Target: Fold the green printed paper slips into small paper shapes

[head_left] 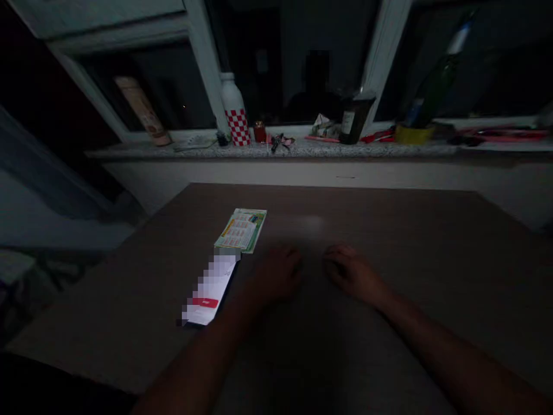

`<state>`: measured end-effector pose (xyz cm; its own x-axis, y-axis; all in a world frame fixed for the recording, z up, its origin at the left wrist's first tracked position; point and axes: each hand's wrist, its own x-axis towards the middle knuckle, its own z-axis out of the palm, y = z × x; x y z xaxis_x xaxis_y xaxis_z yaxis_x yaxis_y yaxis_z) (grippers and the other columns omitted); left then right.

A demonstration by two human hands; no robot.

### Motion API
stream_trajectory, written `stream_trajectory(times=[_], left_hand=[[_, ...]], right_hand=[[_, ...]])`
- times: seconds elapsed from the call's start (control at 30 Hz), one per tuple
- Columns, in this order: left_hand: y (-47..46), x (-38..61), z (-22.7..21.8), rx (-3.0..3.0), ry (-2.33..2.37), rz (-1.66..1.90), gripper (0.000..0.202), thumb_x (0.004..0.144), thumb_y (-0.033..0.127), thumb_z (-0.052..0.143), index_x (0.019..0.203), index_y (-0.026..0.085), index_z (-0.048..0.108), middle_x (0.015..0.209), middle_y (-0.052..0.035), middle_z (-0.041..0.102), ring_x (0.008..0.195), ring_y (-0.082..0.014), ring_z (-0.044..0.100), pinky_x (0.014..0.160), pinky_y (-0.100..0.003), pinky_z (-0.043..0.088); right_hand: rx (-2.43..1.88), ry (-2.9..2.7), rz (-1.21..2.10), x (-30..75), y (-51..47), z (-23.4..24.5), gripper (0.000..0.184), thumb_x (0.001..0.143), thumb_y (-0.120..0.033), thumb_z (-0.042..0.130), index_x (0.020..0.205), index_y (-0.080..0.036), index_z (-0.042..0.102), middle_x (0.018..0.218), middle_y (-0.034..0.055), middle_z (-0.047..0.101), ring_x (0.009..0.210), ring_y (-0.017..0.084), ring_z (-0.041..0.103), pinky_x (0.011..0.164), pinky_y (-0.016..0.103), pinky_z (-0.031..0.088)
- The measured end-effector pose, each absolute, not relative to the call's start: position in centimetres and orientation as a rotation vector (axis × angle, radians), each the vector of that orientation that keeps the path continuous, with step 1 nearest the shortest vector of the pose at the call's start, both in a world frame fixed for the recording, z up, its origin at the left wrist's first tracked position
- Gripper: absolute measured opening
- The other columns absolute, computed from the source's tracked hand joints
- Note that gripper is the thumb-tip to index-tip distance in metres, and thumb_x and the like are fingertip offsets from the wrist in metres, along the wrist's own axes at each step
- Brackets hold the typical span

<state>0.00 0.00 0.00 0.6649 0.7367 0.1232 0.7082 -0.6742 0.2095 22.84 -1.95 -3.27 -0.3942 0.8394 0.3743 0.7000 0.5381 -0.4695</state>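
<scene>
My left hand (280,270) rests on the brown tabletop (410,236), its fingers loosely bent and dim in the low light. No object shows in it. To its left lies a lit smartphone (212,288), with a white screen, a red button and part of it pixelated. Just beyond the phone is a small stack of green and white printed cards (242,229). Across a short gap, my right hand (351,272) also lies on the table, fingers lightly curled and apart from the thumb, with nothing visible in it.
Behind the table, a speckled windowsill (259,152) carries a red-and-white checkered bottle (235,112), a tan cylinder (144,112), a small red jar (260,132), a dark bag (355,120) and a green bottle (436,86) by a yellow container (412,134). The room is dim.
</scene>
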Motion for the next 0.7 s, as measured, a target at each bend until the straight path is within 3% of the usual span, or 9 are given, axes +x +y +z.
stream_trajectory(times=[0.7], left_hand=[[0.12, -0.52, -0.3, 2.753, 1.181, 0.327, 0.028, 0.087, 0.032, 0.053, 0.112, 0.018, 0.057, 0.118, -0.0085, 0.057, 0.11, -0.0252, 0.051, 0.096, -0.04, 0.041]], right_hand=[[-1.24, -2.171, 0.302, 22.71, -1.66, -3.74, 0.02, 0.082, -0.015, 0.056, 0.1, -0.02, 0.065, 0.099, 0.009, 0.064, 0.096, 0.023, 0.057, 0.087, 0.04, 0.046]])
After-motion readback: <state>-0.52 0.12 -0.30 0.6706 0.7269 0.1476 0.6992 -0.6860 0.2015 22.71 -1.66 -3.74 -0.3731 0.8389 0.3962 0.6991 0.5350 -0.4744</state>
